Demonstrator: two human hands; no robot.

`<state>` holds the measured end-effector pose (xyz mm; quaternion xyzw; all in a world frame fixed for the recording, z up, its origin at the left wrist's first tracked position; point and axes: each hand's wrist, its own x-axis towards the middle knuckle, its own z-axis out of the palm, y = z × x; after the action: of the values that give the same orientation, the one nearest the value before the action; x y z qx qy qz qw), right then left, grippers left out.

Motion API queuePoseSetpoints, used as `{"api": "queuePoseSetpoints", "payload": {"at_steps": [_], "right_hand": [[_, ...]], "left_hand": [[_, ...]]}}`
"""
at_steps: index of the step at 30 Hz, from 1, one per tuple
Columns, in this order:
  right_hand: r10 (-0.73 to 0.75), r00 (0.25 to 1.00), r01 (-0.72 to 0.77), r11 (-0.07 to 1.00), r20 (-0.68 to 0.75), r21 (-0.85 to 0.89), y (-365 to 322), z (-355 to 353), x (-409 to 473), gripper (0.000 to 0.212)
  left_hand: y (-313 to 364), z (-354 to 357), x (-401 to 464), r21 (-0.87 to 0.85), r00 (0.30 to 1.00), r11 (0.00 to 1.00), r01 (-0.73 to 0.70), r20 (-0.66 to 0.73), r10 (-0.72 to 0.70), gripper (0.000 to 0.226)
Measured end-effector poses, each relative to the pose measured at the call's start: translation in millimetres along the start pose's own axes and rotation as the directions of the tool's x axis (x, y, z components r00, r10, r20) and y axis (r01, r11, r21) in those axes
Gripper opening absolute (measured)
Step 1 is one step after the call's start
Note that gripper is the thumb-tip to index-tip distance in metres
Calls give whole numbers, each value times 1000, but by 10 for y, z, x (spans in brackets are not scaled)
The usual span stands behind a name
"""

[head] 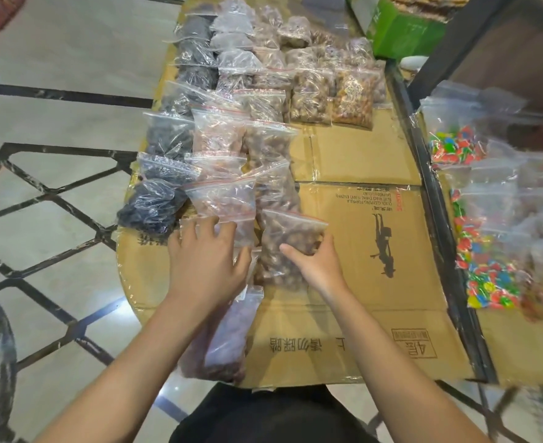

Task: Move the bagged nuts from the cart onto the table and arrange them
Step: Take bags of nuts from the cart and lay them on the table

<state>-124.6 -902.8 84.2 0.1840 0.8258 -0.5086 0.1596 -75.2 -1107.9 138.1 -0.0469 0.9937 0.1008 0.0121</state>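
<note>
Several clear zip bags of nuts and dark dried fruit lie in rows on the cardboard-covered table (359, 238). My left hand (204, 260) rests flat with spread fingers on a bag of light brown nuts (224, 203) in the middle row. My right hand (315, 262) grips the lower right edge of a bag of brown nuts (287, 238), thumb and fingers curled round it. Another nut bag (222, 340) lies under my left forearm at the near edge of the table. On the cart (436, 199) at the right sit more bags.
The cart's bags hold bright multicoloured candy (484, 273). A green box (401, 30) stands at the back right. Black bags (155, 206) form the left row. Bare cardboard shows right of the rows. A tiled floor lies to the left.
</note>
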Motion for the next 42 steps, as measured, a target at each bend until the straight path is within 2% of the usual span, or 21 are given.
{"api": "queuePoseSetpoints", "payload": {"at_steps": [2, 5, 7, 9, 11, 14, 21, 26, 31, 38, 42], "right_hand": [[-73, 996, 66, 990, -50, -127, -2, -128, -127, 96], [-207, 974, 169, 934, -90, -315, 7, -326, -286, 78], [-305, 941, 220, 881, -147, -420, 163, -635, -480, 65], [-398, 911, 278, 788, -110, -549, 169, -666, -564, 61], [-441, 886, 265, 734, -142, -625, 256, -812, -704, 58], [-442, 875, 210, 714, -197, -668, 534, -1116, -944, 59], [-293, 889, -8, 757, -351, -653, 1385, -1966, -1610, 69], [-207, 849, -150, 787, -485, -599, 2067, -2629, -2157, 72], [-104, 772, -297, 813, -627, -501, 2733, -3268, -2658, 77], [25, 618, -484, 799, -786, -355, 3490, -3960, -3150, 67], [111, 545, -542, 803, -831, -248, 3761, -4261, -3151, 72]], "left_hand": [[43, -22, 17, 15, 999, 999, -35, 9, 35, 54], [164, -30, 20, 17, 997, 997, -74, 20, 74, 62], [471, -16, -43, 12, 985, 985, -171, 11, 171, 64], [526, 27, -73, 4, 986, 986, -166, -5, 166, 61], [734, 89, -143, 0, 974, 975, -224, -12, 224, 62], [1145, 186, -302, 2, 944, 944, -329, 37, 328, 68], [2290, 460, -874, 46, 838, 839, -542, 101, 536, 66], [3257, 695, -1473, 16, 746, 751, -660, 129, 653, 66], [4158, 901, -2024, -29, 624, 633, -773, 140, 769, 65], [5202, 1140, -2429, -17, 393, 401, -916, 163, 905, 66], [5784, 1360, -2462, -10, 331, 345, -939, 258, 908, 72]]}}
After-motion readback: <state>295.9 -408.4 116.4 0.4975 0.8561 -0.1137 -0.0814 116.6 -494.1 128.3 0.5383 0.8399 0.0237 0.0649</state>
